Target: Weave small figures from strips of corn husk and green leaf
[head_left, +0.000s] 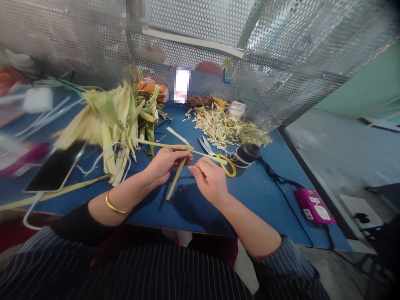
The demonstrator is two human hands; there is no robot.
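Note:
My left hand [164, 164], with a gold bangle on the wrist, pinches pale green leaf strips [176, 176] above the blue table [262, 196]. One strip hangs down and toward me; another runs sideways across both hands. My right hand [210, 178] closes its fingertips on the sideways strip just right of the left hand. A big pile of green-yellow leaves [115, 118] lies to the left.
Yellow-handled scissors [218, 156] lie just beyond my right hand, next to a black thread spool [248, 152]. Cut scraps [228, 127] heap at the back. A phone [54, 168] lies left, a pink box [314, 206] right. A perforated metal screen [281, 62] walls the back.

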